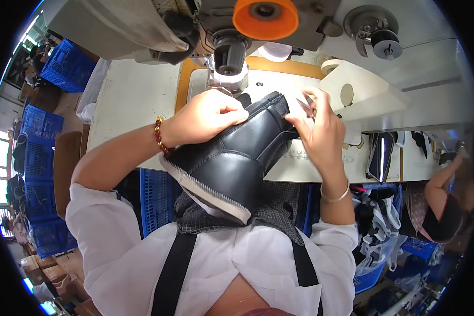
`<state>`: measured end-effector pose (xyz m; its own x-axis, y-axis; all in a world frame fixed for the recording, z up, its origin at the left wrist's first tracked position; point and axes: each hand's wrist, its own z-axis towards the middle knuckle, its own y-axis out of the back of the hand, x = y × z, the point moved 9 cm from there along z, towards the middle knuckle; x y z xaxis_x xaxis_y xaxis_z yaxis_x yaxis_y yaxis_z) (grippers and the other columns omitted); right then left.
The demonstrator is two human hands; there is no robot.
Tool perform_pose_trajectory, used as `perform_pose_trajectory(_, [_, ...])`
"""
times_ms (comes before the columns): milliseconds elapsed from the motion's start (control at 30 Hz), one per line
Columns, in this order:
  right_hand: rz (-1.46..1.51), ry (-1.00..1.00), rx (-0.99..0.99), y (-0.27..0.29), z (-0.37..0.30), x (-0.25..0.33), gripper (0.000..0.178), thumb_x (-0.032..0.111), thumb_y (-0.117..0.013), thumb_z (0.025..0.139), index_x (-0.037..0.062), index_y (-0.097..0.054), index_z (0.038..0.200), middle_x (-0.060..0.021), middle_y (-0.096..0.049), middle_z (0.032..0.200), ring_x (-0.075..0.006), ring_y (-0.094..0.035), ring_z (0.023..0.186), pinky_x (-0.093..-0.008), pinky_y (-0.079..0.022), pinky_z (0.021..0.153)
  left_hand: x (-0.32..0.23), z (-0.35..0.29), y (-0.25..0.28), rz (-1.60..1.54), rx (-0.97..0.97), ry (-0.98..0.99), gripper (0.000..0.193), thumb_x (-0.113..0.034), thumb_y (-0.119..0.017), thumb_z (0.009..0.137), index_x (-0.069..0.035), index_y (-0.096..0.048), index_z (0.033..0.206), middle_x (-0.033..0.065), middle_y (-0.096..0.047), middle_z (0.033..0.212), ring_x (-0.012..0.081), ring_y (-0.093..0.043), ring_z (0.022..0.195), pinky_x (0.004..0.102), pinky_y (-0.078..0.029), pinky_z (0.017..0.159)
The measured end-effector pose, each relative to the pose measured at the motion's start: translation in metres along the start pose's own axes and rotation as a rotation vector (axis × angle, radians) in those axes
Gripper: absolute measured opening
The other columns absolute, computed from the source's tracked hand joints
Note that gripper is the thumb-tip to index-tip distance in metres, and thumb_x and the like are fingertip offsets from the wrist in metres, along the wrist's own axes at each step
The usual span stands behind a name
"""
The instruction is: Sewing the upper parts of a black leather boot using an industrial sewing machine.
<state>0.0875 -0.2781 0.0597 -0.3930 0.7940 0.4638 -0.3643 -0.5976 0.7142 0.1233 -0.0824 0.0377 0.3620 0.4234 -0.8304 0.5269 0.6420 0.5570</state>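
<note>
A black leather boot (229, 166) with a whitish welt along its lower edge lies tilted across the front of a sewing machine's bed. My left hand (208, 117) is closed on its upper edge, thumb lying along the rim. At the boot's other end is my right hand (321, 126), its thumb against the collar. Between the right thumb and forefinger shows a small metal tool (307, 104), apparently thread snips, partly hidden by the fingers. The machine's presser area (229, 79) stands just beyond my left hand.
Overhead hangs the machine head with an orange knob (266, 18) and a bobbin winder (379, 34). The white table (126, 100) extends left. Blue crates (39, 163) stack at far left. Black and white pieces (379, 221) fill a crate at right, near another person's arm (447, 181).
</note>
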Motion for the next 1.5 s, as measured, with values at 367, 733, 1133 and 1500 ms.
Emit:
perform_pose_trajectory(367, [0.349, 0.158, 0.001, -0.032, -0.059, 0.090, 0.051, 0.000, -0.071, 0.077, 0.0026, -0.055, 0.126, -0.0139, -0.059, 0.100, -0.0296, -0.062, 0.079, -0.0396, -0.051, 0.067, -0.014, -0.003, 0.014, 0.058, -0.157, -0.063, 0.028, -0.020, -0.064, 0.092, 0.006, -0.064, 0.080, 0.0144, -0.055, 0.063, 0.0205, -0.045, 0.055, 0.0352, -0.041, 0.058])
perform_pose_trajectory(733, [0.415, 0.228, -0.211, -0.038, -0.089, 0.084, 0.055, 0.000, -0.078, 0.075, 0.0072, -0.062, 0.128, -0.0102, -0.059, 0.094, -0.0255, -0.059, 0.076, -0.0342, -0.050, 0.059, 0.020, -0.029, -0.005, -0.360, -0.091, 0.091, 0.027, -0.018, -0.063, 0.098, 0.003, -0.065, 0.082, -0.0038, -0.056, 0.065, 0.0036, -0.042, 0.060, 0.0257, -0.040, 0.056])
perform_pose_trajectory(1133, [0.117, 0.079, -0.014, -0.014, -0.064, 0.091, 0.044, 0.013, -0.075, 0.084, 0.0088, -0.067, 0.128, -0.0042, -0.058, 0.085, -0.0171, -0.060, 0.063, -0.0299, -0.047, 0.054, 0.026, -0.034, -0.029, -0.555, -0.018, 0.150, 0.025, -0.017, -0.058, 0.102, 0.003, -0.071, 0.097, -0.0022, -0.068, 0.080, 0.0023, -0.052, 0.072, 0.0240, -0.047, 0.064])
perform_pose_trajectory(1500, [0.034, 0.127, 0.068, -0.010, -0.048, 0.087, 0.046, 0.013, -0.075, 0.083, 0.0112, -0.068, 0.129, -0.0025, -0.055, 0.081, -0.0166, -0.058, 0.063, -0.0304, -0.046, 0.053, 0.026, -0.030, -0.024, -0.494, -0.072, 0.121, 0.024, -0.017, -0.056, 0.104, 0.003, -0.069, 0.099, -0.0016, -0.069, 0.084, 0.0026, -0.055, 0.076, 0.0228, -0.049, 0.068])
